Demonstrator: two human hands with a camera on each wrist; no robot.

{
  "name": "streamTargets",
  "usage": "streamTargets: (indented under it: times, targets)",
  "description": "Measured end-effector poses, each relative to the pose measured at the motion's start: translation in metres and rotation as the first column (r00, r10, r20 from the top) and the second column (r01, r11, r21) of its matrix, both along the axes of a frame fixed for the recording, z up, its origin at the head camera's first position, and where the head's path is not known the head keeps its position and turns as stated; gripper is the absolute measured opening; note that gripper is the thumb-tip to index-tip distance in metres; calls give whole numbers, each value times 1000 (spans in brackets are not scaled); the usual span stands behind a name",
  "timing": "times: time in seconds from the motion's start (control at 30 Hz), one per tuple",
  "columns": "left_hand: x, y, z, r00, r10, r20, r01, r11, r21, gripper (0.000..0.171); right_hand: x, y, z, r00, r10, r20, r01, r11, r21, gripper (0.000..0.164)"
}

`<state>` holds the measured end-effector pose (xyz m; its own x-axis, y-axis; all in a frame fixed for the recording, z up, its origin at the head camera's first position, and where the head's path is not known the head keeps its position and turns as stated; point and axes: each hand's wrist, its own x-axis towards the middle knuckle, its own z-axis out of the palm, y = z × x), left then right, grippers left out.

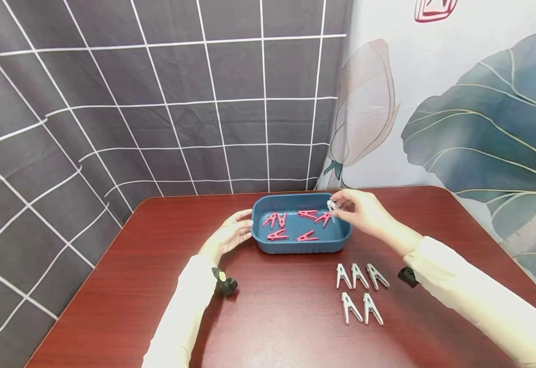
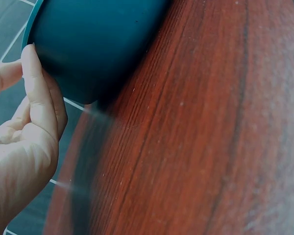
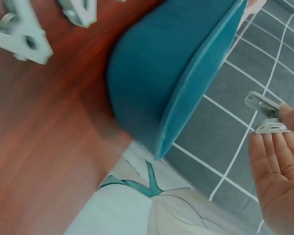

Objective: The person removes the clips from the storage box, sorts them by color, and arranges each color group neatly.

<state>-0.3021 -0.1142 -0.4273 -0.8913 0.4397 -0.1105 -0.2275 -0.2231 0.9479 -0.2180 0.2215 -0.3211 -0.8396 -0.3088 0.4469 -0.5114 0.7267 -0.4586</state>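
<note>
A blue plastic basin stands near the back of the table, with several pink clothespins spread over its floor. My left hand is at its left end. In the left wrist view, relaxed fingers touch the basin's outer wall close to the rim. At the basin's right end, my right hand pinches a light grey clothespin between thumb and fingertips, above the rim. Several more light grey clothespins lie in two rows on the table, in front of the basin and to the right.
The reddish-brown wooden table has rounded back corners. Behind it hangs a dark grey cloth with a white grid, and at right a white cloth with a leaf print. Dark wrist devices show at both sleeves.
</note>
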Motion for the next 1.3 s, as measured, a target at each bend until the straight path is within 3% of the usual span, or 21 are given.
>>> streamTargets:
  times: [0.3, 0.57, 0.73, 1.0, 1.3]
  targets:
    - [0, 1, 2, 1000, 7, 14, -6, 1000, -11, 50, 36, 22, -4, 988, -80, 129, 88, 994, -58, 23]
    - [-1, 3, 6, 1000, 11, 2, -11, 1000, -8, 50, 61, 43, -9, 948, -72, 311, 114, 986, -118, 26]
    - [1, 3, 6, 1000, 15, 23, -15, 1000, 1, 49, 75, 53, -15, 924, -61, 377, 122, 983, -140, 23]
    - [3, 2, 6, 999, 11, 31, -11, 1000, 20, 51, 90, 63, -23, 855, -17, 519, 129, 975, -181, 24]
    - [3, 2, 6, 999, 10, 34, -11, 1000, 27, 50, 112, 72, -54, 792, 102, 602, 84, 958, -273, 24]
